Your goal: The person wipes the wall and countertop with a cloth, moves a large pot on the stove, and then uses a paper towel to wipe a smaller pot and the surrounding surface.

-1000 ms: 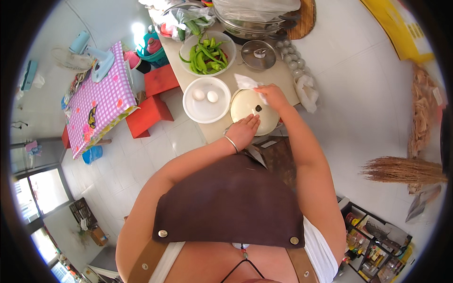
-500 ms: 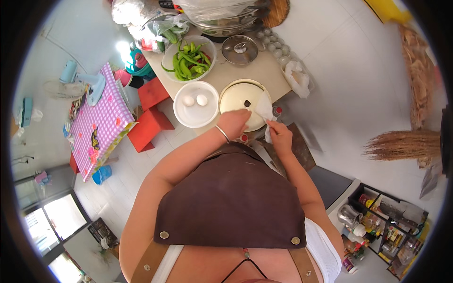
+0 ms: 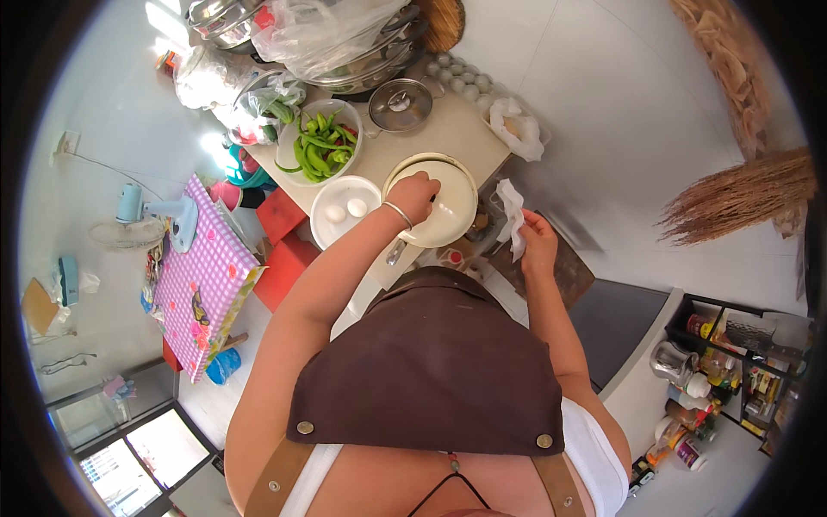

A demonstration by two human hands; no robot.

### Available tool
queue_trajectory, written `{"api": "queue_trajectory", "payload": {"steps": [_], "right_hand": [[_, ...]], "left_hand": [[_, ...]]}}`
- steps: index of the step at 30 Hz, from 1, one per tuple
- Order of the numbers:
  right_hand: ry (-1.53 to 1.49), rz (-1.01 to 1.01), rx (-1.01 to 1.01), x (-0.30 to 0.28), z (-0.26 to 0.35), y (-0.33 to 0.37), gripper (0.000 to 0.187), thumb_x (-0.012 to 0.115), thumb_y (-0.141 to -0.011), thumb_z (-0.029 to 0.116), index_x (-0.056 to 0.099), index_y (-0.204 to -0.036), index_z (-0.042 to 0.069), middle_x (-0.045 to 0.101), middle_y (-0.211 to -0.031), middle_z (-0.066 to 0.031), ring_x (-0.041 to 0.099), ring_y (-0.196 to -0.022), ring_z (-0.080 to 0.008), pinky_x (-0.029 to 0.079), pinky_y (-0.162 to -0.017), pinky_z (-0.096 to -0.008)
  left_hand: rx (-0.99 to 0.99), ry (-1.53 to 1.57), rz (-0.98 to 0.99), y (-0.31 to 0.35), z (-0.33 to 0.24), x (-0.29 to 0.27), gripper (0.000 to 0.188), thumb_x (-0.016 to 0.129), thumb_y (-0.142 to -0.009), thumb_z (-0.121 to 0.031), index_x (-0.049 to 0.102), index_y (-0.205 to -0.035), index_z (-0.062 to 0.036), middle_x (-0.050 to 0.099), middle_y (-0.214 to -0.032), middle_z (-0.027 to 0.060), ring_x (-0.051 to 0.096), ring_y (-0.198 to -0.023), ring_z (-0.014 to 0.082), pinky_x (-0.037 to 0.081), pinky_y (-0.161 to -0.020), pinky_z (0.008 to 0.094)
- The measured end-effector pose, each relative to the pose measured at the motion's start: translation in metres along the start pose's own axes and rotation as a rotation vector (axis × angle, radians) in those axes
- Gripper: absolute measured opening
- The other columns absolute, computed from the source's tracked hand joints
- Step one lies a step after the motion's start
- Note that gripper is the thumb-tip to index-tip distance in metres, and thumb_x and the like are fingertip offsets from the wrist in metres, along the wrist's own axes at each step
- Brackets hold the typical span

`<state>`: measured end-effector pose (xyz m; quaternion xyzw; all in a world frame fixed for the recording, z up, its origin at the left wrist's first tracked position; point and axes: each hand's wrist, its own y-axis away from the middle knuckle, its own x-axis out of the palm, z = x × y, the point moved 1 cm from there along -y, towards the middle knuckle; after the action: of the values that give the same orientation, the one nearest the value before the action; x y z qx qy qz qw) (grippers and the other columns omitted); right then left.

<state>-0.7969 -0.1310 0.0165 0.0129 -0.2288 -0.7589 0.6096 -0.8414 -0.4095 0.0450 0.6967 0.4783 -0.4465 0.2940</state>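
Observation:
My left hand (image 3: 413, 196) is closed at the middle of a cream, round lid (image 3: 455, 200), where its dark knob is now hidden by my fingers. Beneath the lid is a cream pot (image 3: 431, 158), part of its rim showing at the far side. Off to the right of the pot, my right hand (image 3: 538, 246) pinches a crumpled white tissue (image 3: 511, 211) held up in the air. Just left of the pot stands a white bowl (image 3: 343, 234) with two eggs (image 3: 345, 209) in it.
Behind the bowl, a clear bowl holds green peppers (image 3: 320, 151). A small pan with a glass lid (image 3: 401, 105), a carton of eggs (image 3: 461, 77) and a bagged large steamer (image 3: 362, 65) crowd the back of the counter (image 3: 482, 138). A straw broom (image 3: 741, 198) hangs at the right.
My left hand has moved from the lid's near edge onto its knob. My right hand has drawn the tissue away from the lid to the right.

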Motion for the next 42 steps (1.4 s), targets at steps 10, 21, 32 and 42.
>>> {"api": "queue_trajectory", "payload": {"steps": [10, 21, 32, 42], "right_hand": [[-0.186, -0.055, 0.03, -0.002, -0.01, -0.008, 0.03, 0.055, -0.079, -0.009, 0.06, -0.108, -0.004, 0.063, -0.093, -0.0073, 0.059, -0.084, -0.0131, 0.048, -0.075, -0.0247], [0.362, 0.055, -0.27, 0.041, -0.015, -0.031, 0.021, 0.064, -0.078, 0.002, 0.066, -0.099, 0.0, 0.061, -0.088, -0.0038, 0.055, -0.074, -0.0115, 0.045, -0.07, -0.0242], [0.59, 0.256, -0.622, 0.064, -0.055, 0.026, 0.007, 0.061, -0.078, 0.004, 0.061, -0.085, 0.004, 0.06, -0.087, -0.0135, 0.059, -0.078, -0.0314, 0.048, -0.073, -0.0365], [0.632, 0.191, -0.713, 0.065, -0.061, 0.027, 0.004, 0.057, -0.082, 0.005, 0.056, -0.084, 0.002, 0.057, -0.085, -0.0158, 0.055, -0.079, -0.0348, 0.045, -0.071, -0.039]], "left_hand": [[-0.133, -0.093, -0.067, -0.007, -0.007, -0.009, 0.016, 0.064, -0.066, -0.014, 0.06, -0.079, -0.0061, 0.058, -0.074, 0.0166, 0.058, -0.069, 0.0342, 0.049, -0.064, 0.0422], [-0.247, -0.1, -0.027, -0.003, -0.009, 0.015, 0.023, 0.062, -0.072, -0.016, 0.053, -0.085, 0.0001, 0.057, -0.083, 0.0212, 0.061, -0.073, 0.0362, 0.051, -0.067, 0.0432], [-0.176, -0.075, -0.026, -0.004, -0.003, 0.016, 0.022, 0.06, -0.072, -0.017, 0.049, -0.083, -0.0017, 0.056, -0.08, 0.0211, 0.058, -0.07, 0.0395, 0.049, -0.064, 0.0462], [-0.229, -0.074, 0.005, -0.01, 0.0, 0.018, 0.023, 0.062, -0.073, -0.019, 0.051, -0.083, -0.0017, 0.058, -0.083, 0.0206, 0.059, -0.074, 0.038, 0.049, -0.068, 0.0444]]}}
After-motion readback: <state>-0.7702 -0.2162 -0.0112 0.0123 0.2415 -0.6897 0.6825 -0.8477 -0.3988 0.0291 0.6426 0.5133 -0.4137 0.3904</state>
